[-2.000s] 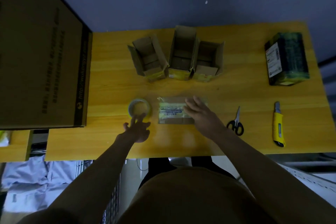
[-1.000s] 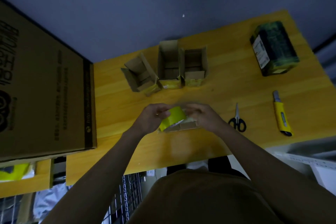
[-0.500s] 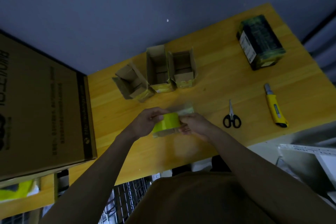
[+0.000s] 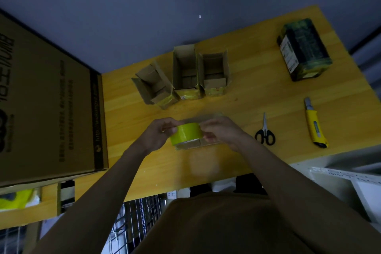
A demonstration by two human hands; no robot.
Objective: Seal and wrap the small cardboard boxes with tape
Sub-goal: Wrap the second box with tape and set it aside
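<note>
Both hands meet over the near middle of the yellow wooden counter [image 4: 257, 93]. The left hand [image 4: 158, 135] has its grip curled around the left side of a roll of yellow-green tape [image 4: 186, 133], held on edge so the broad band faces the camera. The right hand [image 4: 221, 131] pinches at the roll's right side, thumb and fingers bent; whether it grasps the roll itself or a loose tape end cannot be told. Directly under the roll and partly hidden by the hands lies a small flat cardboard box [image 4: 195, 143], resting on the counter with its near edge showing.

Farther back stand three small open boxes [image 4: 185, 76] in a row, flaps up, the left one turned at an angle and the other two side by side and touching. At the far right corner sits a dark wrapped package [image 4: 304, 49] with a white label. Near the right hand lie black-handled scissors [image 4: 265, 133], and beside them, farther right, a yellow utility knife [image 4: 315, 126]. A large cardboard carton [image 4: 45, 99] fills the left side
</note>
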